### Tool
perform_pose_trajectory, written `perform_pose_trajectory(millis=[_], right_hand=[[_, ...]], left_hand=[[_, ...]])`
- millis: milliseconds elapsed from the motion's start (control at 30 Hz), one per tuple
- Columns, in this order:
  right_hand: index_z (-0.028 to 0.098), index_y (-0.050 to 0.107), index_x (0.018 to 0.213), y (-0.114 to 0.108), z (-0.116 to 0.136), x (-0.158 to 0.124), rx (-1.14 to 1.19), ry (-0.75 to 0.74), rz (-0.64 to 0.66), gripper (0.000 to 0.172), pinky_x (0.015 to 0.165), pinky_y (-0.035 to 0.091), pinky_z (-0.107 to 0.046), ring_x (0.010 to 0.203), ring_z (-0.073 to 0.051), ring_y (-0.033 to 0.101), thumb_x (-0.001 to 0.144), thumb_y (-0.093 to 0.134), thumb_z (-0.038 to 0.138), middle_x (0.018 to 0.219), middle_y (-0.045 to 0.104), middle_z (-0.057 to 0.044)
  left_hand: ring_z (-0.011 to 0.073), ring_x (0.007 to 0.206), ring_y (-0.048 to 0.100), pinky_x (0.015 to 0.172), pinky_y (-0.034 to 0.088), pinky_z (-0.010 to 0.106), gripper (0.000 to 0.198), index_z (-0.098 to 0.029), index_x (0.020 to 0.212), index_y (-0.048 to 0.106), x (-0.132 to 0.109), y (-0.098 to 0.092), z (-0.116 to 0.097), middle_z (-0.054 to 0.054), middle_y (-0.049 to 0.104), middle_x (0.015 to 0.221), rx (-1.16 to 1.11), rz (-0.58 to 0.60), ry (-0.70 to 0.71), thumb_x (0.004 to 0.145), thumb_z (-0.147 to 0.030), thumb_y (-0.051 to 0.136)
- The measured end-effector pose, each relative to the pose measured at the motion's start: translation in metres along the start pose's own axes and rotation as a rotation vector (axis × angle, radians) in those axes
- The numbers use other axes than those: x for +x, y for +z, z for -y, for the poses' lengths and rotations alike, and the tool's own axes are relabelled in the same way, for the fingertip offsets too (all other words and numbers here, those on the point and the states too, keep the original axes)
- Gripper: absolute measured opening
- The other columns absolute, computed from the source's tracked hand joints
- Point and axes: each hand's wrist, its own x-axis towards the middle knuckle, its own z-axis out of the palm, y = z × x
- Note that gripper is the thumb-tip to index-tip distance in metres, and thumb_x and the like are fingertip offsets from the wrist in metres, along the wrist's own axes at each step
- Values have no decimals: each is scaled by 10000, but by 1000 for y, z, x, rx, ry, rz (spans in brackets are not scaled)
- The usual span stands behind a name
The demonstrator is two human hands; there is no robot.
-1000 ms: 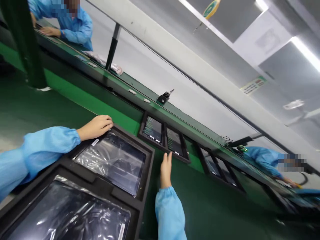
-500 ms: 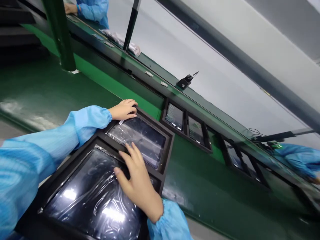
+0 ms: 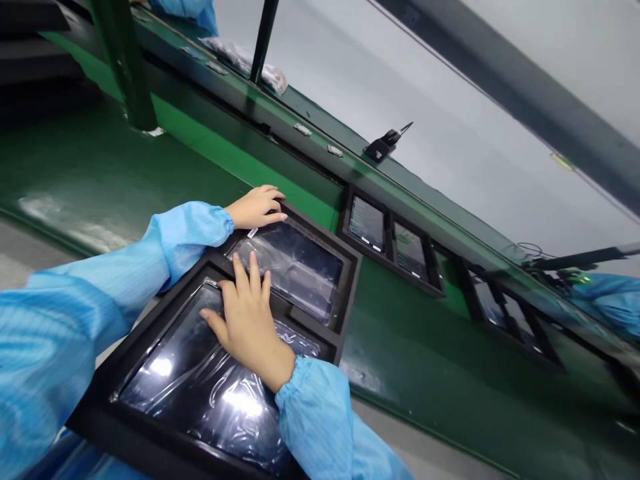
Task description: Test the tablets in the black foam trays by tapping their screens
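Note:
A black tray [image 3: 323,234] with two compartments lies tilted across my view, partly over the green bench. Each compartment holds a dark-screened tablet under clear, wrinkled film: a smaller-looking far tablet [image 3: 307,270] and a near tablet [image 3: 200,393] with bright reflections. My left hand [image 3: 256,208] wraps the far left rim of the tray, thumb on the inner side, beside a small white label. Over the divider between the tablets, my right hand [image 3: 253,327] has its fingers spread, covering part of the near tablet; whether it touches the film I cannot tell.
Along the green bench [image 3: 425,360] sit more black trays [image 3: 390,257] with lit tablets. A raised shelf carries a small black device [image 3: 383,147] and a plastic bag [image 3: 245,63]. A green post [image 3: 123,67] stands left. Blue sleeves of other people show at both sides.
My right hand has shifted left and away from me across the divider, fingers still spread. My left hand stays at the tray's rim. The view has moved slightly.

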Motion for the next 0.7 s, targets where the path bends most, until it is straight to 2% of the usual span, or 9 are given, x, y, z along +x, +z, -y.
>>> perform_pose_trajectory(millis=[133, 233, 300, 367, 467, 533, 600, 633, 700], right_hand=[[57, 600, 1184, 6, 5, 3, -24, 6, -3, 433, 1198, 156, -727, 1573, -384, -54, 971, 584, 433, 1654, 217, -264], [29, 606, 1183, 3, 8, 1, -31, -8, -12, 462, 1197, 146, -729, 1568, -404, -52, 989, 546, 445, 1653, 204, -276], [32, 582, 1268, -6, 5, -6, 21, -18, -8, 532, 1195, 174, -723, 1567, -418, -19, 988, 533, 482, 1661, 199, -258], [103, 516, 1401, -21, -7, -18, 105, 19, -74, 572, 1215, 204, -678, 1577, -377, 36, 994, 506, 505, 1673, 230, -188], [245, 505, 1449, -41, -41, -45, 187, 201, -340, 461, 1259, 191, -586, 1581, -270, 129, 1039, 418, 436, 1657, 323, -68], [250, 590, 1379, -47, -68, -64, 202, 339, -449, 421, 1259, 191, -581, 1575, -269, 161, 1046, 392, 414, 1635, 367, -70], [224, 647, 1326, -47, -88, -79, 206, 409, -430, 439, 1246, 203, -603, 1573, -298, 157, 1040, 394, 439, 1624, 382, -106], [225, 660, 1319, -47, -95, -84, 206, 408, -393, 448, 1243, 202, -609, 1576, -305, 138, 1040, 389, 448, 1628, 374, -109], [266, 662, 1329, -48, -103, -87, 190, 343, -311, 441, 1242, 189, -611, 1586, -302, 66, 1043, 380, 447, 1657, 324, -71]], left_hand=[[347, 1404, 407, 1191, 318, 532, 487, -149, 1081, 731, -2, 1, 1, 139, 604, 1362, -8, -45, -14, 967, -521, 438], [349, 1389, 431, 1182, 334, 540, 498, -146, 1063, 734, -1, -2, -4, 146, 621, 1328, -12, -109, -16, 971, -513, 410], [341, 1387, 441, 1186, 326, 546, 497, -146, 1059, 732, -5, -9, -12, 150, 630, 1310, -16, -173, -12, 983, -489, 380], [322, 1396, 438, 1193, 318, 550, 486, -157, 1071, 725, -18, -21, -26, 142, 637, 1305, -22, -253, -11, 996, -463, 356], [270, 1389, 461, 1189, 361, 527, 389, -228, 1103, 715, -59, -44, -54, 78, 653, 1301, -93, -384, -6, 1004, -416, 389], [249, 1383, 480, 1186, 384, 534, 296, -327, 1144, 706, -99, -60, -74, 10, 652, 1316, -160, -407, 24, 980, -351, 461], [233, 1380, 493, 1217, 355, 552, 408, -489, 1250, 638, -142, -73, -90, -91, 611, 1379, -178, -345, 44, 926, -274, 517], [223, 1368, 505, 1241, 329, 547, 501, -565, 1304, 572, -163, -77, -95, -154, 564, 1424, -163, -316, 47, 895, -279, 519], [203, 1385, 482, 1276, 277, 485, 594, -636, 1348, 479, -201, -83, -103, -251, 481, 1469, -107, -254, 28, 854, -307, 480]])
